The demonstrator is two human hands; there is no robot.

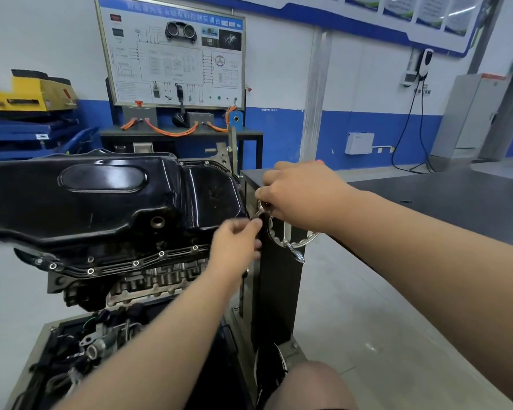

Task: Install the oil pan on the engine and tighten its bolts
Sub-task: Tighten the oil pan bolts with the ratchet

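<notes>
Beside the oil pan [101, 202] seated on the upturned engine [148, 282], the right hand [302, 193] grips the stand wheel [290, 244] and the left hand [234, 247] pinches a blurred small part [256, 224], probably to tilt the bolts within reach.

We are seeing a training board [172, 51] standing above orange cables [172, 133], with a yellow machine [27, 91] sitting far left.

a stand post [279, 291] and handwheel [290, 247] crowd the oil pan [101, 202].
</notes>
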